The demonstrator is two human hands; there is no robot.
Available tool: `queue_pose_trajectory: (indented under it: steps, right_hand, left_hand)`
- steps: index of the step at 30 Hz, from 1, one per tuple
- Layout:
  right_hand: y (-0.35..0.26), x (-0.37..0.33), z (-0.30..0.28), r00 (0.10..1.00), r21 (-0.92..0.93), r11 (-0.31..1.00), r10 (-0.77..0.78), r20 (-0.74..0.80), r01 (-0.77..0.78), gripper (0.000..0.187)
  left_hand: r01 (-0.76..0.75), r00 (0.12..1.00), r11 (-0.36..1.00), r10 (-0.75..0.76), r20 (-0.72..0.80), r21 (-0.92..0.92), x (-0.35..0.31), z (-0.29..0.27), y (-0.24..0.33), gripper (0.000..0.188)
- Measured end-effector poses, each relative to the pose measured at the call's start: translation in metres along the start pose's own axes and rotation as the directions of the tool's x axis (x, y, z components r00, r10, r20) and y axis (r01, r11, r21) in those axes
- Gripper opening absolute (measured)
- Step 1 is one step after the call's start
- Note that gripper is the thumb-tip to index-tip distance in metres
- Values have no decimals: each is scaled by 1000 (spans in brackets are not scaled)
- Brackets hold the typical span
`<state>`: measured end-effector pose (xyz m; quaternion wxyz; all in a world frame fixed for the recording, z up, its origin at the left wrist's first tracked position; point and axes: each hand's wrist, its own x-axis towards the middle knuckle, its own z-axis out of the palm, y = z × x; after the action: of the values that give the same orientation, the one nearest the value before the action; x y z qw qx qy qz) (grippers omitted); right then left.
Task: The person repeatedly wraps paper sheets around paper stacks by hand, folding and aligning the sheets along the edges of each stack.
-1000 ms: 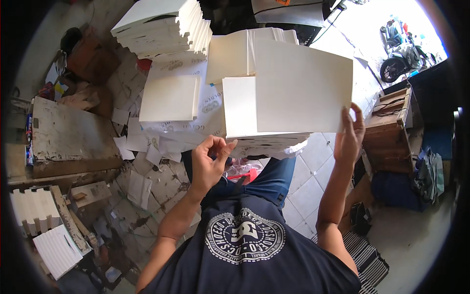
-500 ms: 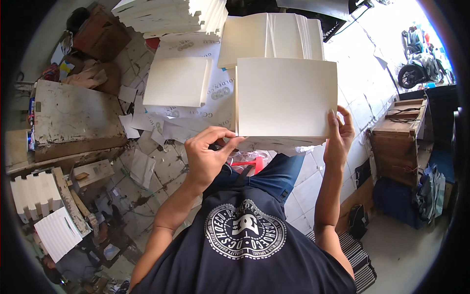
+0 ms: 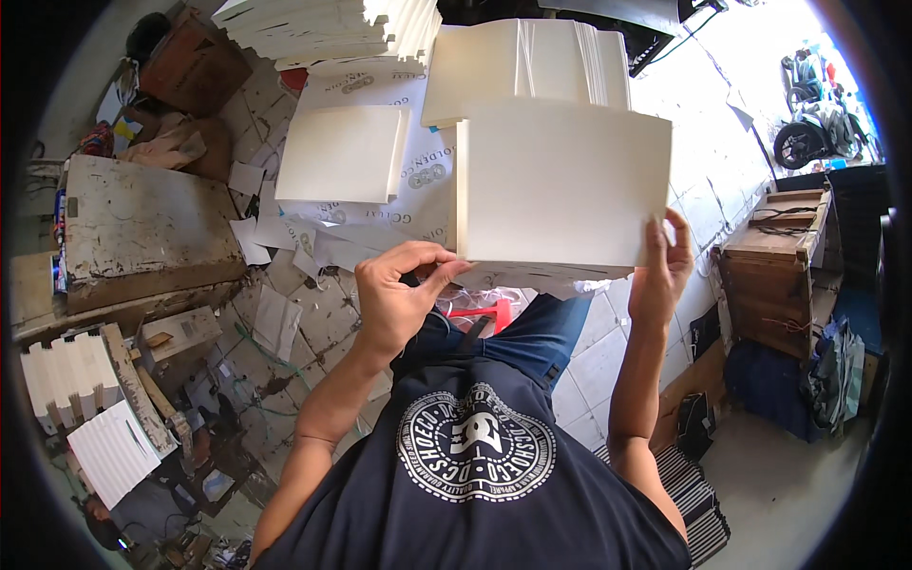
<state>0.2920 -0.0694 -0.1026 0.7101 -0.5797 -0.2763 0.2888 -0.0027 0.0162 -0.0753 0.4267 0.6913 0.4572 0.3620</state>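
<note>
Right hand [image 3: 668, 258] pinches the near right corner of a cream paper sheet [image 3: 570, 185], which lies over a paper stack [image 3: 462, 195] on the person's near side of the printed white wrapping paper [image 3: 427, 195]. Left hand [image 3: 401, 290] at the stack's near left corner, thumb and forefinger close together; cannot tell whether paper is gripped between them. A cream paper pile [image 3: 337, 157] sits left of the stack.

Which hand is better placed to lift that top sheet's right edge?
Right, I'd judge: the right hand holds the top sheet near its lower right corner, whereas the left hand is at the lower left corner of the stack.
</note>
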Motion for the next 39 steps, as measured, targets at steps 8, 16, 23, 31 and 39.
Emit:
queue_pose_trajectory:
  steps: [8, 16, 23, 31, 39]
  right_hand:
    - [-4, 3, 6, 998, 30, 997, -70, -4, 70, 22]
    - [-4, 1, 11, 1000, -46, 999, -11, 15, 12, 23]
    - [-2, 1, 12, 999, -67, 997, -30, 24, 32, 22]
    - [-1, 0, 13, 999, -112, 993, -37, 20, 39, 21]
    - [-1, -1, 13, 1000, -133, 991, -16, 27, 19, 22]
  left_hand:
    - [-31, 1000, 999, 31, -3, 23, -1, -1, 3, 12]
    - [3, 1000, 1000, -3, -4, 18, -1, -1, 1, 12]
    - [-36, 999, 999, 36, -14, 28, 0, -1, 3, 12]
    - [-50, 999, 999, 50, -2, 23, 2, -2, 3, 11]
    - [142, 990, 970, -134, 53, -197, 7, -3, 1, 10]
